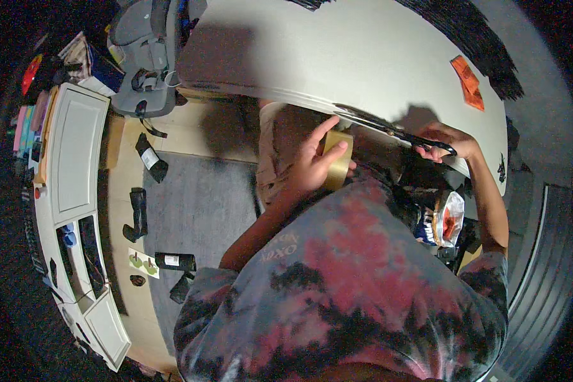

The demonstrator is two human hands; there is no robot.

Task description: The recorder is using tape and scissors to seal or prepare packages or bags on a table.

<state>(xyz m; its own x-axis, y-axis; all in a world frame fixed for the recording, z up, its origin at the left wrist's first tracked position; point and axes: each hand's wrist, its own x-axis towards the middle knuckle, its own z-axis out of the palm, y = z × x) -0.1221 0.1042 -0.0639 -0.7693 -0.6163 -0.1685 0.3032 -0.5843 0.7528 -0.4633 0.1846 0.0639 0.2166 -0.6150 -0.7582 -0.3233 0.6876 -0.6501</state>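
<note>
The gold roll [338,167] sits in the wearer's left hand [323,155], just short of the bench's near edge and in front of the body. From my end I see that hand gripping it, thumb laid across its face and the other fingers partly hidden behind it, while the index finger stretches up toward the tip of the scissors [388,127]. I can't tell whether finger and blade touch.

The right hand [451,141] is closed around the scissors' black handles, blades aimed left along the edge of the white bench [337,51]. I can't make out how far the blades are parted.

Farther over the bench top, I have an orange packet [468,83] lying near the right side, and a mass of black strands [471,38] along the far right edge.

Below my view of the hands, the tie-dye shirt [337,267] fills the lower middle. Between it and the right forearm there is a silver bag [452,219] with orange on it.

Out to the left, a grey rug [197,210] covers part of the floor, with a patterned green card [143,262] beside it. Beyond stand a white cabinet [79,153] and, up by the bench's left end, a grey child seat [146,63].
</note>
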